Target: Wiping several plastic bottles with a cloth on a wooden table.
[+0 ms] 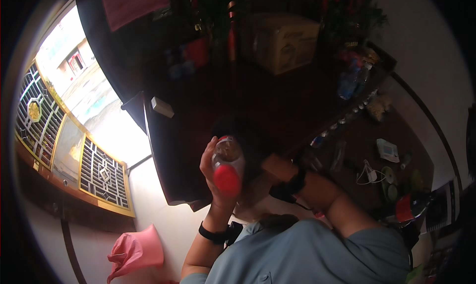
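Observation:
My left hand (208, 164) is closed around a clear plastic bottle or jar (230, 152) with a red cap (226, 178). The container is tilted, its red cap towards me, and brownish contents or a reflection show inside. From the right, my other forearm (284, 166) reaches in beside the container. Past its wrist the right hand is lost in a dark, blurred black shape (253, 146), perhaps cloth, so its fingers and anything in them cannot be made out. Both wrists wear dark bands. A dark, glossy wooden table (238, 94) lies beyond the hands.
A small white box (162, 107) lies near the table's left edge; a cardboard box (286, 42) stands at the back. Plastic bottles (347, 83) are at right. A lower brown surface (401, 135) holds a white cable (370, 175), a packet (388, 150) and a dark red-labelled bottle (403, 208).

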Available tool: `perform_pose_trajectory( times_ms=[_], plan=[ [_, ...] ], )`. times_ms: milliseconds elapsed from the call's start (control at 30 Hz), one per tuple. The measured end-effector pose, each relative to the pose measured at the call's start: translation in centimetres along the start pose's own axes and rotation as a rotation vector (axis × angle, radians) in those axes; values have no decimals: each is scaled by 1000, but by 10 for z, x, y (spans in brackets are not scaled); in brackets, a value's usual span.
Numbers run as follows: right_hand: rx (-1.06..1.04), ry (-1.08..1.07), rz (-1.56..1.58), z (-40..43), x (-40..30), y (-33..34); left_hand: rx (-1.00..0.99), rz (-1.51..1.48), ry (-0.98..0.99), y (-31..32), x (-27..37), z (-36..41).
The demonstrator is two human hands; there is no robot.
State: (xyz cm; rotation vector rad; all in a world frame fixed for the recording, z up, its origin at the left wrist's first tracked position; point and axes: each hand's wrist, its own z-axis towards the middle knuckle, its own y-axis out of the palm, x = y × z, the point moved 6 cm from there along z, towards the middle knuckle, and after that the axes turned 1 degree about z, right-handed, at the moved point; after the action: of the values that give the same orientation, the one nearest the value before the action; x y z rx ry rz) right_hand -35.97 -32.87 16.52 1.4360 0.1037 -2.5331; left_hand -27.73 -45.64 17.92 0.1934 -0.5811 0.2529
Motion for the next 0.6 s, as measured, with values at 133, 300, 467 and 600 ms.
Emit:
perform_pose_trajectory(
  times_ms=[133, 300, 467, 600],
  plan=[
    [-39, -113, -357, 16, -9, -13, 84, 65, -290, -9, -5, 11],
    [-368, -201, -1252, 31, -33, 16, 56, 164, -75, -9, 9, 11],
    [-412, -201, -875, 38, -77, -1, 90, 17, -274, -10, -6, 7],
    [-586, -149, -401, 12, -128, 20, -14, -62, -330, -5, -11, -4]
  ],
)
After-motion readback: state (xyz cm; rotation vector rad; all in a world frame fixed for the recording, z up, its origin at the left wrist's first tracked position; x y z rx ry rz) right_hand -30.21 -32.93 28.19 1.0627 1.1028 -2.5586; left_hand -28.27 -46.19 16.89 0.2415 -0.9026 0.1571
